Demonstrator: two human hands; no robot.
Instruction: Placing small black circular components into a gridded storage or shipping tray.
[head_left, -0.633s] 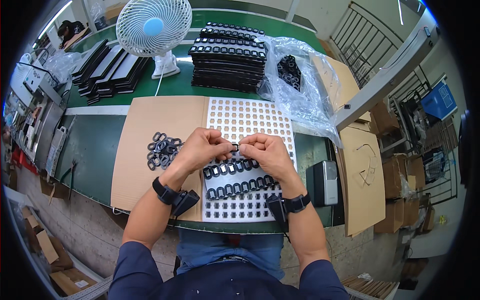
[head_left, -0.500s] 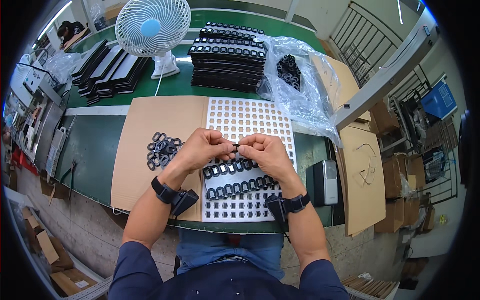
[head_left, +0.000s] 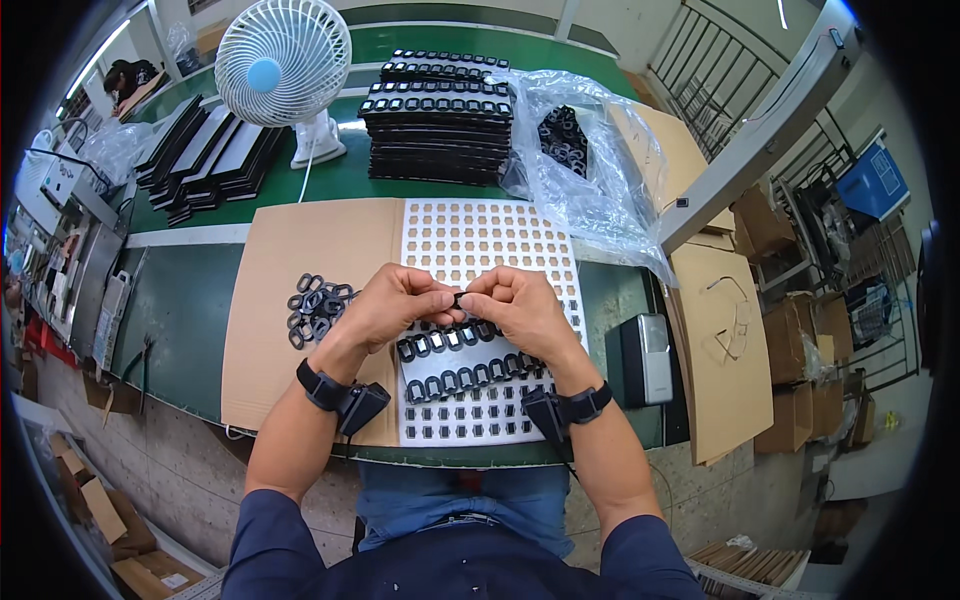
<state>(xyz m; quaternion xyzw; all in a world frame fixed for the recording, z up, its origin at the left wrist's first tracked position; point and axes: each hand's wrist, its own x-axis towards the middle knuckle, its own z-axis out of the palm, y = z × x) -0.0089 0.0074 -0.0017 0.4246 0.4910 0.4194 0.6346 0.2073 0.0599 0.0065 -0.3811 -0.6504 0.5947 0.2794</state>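
Between my hands, over a white sheet (head_left: pixel 490 220) with rows of small stickers, is a small black part (head_left: pixel 459 299). My left hand (head_left: pixel 400 307) pinches one side of it with thumb and finger. The other side sits between thumb and finger of my right hand (head_left: pixel 520 308). My fingers cover most of the part, so its exact shape is hidden. Just below, a pale strip (head_left: pixel 450 361) bearing two rows of black oval rings lies on the sheet. Left of my left hand, loose black oval rings (head_left: pixel 318 308) are heaped on brown cardboard (head_left: pixel 270 340).
A white fan (head_left: pixel 283 70) stands at the far left, beside stacked panels (head_left: pixel 215 150). A tall stack of ring-covered strips (head_left: pixel 438 130) and a clear plastic bag (head_left: pixel 600 190) are behind the sheet. At right are a silver-and-black box (head_left: pixel 645 360) and glasses on cardboard (head_left: pixel 720 350).
The view has shifted slightly. Both hands stay together over the sheet, still pinching the small black part, with the fingers only slightly repositioned.
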